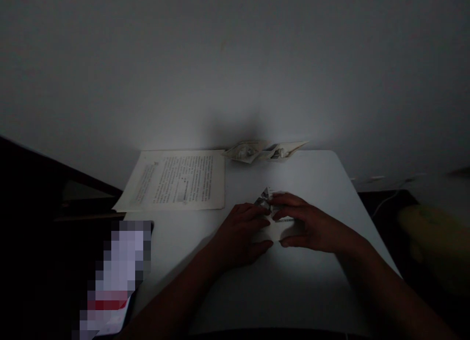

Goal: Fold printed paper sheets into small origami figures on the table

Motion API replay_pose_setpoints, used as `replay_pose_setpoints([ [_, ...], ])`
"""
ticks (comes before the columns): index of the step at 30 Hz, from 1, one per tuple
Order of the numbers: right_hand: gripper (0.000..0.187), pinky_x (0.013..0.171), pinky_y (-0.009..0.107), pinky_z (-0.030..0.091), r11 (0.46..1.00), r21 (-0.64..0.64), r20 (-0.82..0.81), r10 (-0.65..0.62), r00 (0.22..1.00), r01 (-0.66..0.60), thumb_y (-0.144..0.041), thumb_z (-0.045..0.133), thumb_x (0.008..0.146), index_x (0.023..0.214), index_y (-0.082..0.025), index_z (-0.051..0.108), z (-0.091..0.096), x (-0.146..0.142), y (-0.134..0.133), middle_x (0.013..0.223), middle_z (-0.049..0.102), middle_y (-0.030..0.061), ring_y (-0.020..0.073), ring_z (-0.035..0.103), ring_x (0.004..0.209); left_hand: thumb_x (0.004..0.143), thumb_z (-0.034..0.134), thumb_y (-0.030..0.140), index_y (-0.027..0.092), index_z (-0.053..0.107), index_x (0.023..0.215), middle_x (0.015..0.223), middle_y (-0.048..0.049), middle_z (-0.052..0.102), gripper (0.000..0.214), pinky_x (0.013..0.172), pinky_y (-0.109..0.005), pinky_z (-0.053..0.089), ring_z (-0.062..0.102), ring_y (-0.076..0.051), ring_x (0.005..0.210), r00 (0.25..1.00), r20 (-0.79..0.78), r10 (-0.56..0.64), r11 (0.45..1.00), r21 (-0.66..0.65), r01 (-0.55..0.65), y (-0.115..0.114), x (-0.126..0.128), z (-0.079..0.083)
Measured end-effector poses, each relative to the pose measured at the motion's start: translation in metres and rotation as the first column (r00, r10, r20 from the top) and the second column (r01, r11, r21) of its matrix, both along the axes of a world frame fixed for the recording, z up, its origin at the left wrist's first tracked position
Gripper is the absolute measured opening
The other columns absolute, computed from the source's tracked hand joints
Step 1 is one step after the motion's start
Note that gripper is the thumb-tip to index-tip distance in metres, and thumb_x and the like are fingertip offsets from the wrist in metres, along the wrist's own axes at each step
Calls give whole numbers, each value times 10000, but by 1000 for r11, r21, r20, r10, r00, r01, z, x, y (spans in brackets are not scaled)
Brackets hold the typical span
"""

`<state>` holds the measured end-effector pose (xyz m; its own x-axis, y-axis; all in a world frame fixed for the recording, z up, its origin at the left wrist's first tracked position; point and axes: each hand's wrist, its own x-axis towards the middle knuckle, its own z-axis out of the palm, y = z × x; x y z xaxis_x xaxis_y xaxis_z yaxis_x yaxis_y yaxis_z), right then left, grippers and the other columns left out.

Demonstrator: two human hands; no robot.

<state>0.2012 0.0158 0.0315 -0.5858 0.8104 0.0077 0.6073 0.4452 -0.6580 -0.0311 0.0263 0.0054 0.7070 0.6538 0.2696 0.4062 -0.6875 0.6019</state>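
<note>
Both my hands rest on a small folded piece of printed paper (265, 198) in the middle of a white table (301, 276). My left hand (240, 232) lies flat on the paper's left part, fingers stretched out and pressing down. My right hand (306, 225) bends over the paper's right part, its fingertips pinched on the fold near the paper's pointed top. Most of the paper is hidden under the hands. The room is dim.
A stack of printed sheets (176, 179) lies at the table's far left. Two folded paper boats (264, 150) sit at the far edge against the white wall. A blurred-out screen (117, 276) lies at the near left. A cable (385, 200) runs off to the right.
</note>
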Motion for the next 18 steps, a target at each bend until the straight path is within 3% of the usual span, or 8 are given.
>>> replay_pose_setpoints([
  [7, 364, 1056, 478, 360, 1000, 5, -9, 12, 1000, -12, -350, 719, 732, 1062, -233, 620, -1, 2, -1, 1393, 448, 82, 249, 346, 1336, 778, 651, 316, 197, 623, 1019, 1214, -69, 599, 270, 961, -419, 412, 513, -231, 1128, 1000, 9, -6, 1000, 12, 6, 0, 0, -3],
  [14, 151, 1040, 497, 376, 999, 25, -35, 29, 999, -28, -269, 622, 821, 954, -256, 694, 7, 1, -1, 1317, 548, 60, 248, 396, 1309, 867, 538, 255, 204, 653, 941, 1167, -57, 624, 146, 943, -405, 413, 535, -203, 1084, 1000, -8, 17, 999, 29, -17, 0, 2, 1],
  [18, 181, 1035, 485, 387, 998, 30, -29, 59, 998, -58, -210, 573, 844, 956, -261, 706, 11, 3, -1, 1283, 585, 55, 238, 410, 1301, 871, 522, 227, 205, 651, 920, 1175, -53, 621, 140, 937, -407, 409, 533, -212, 1078, 1000, -22, 20, 1000, 18, -20, 0, 3, 3],
])
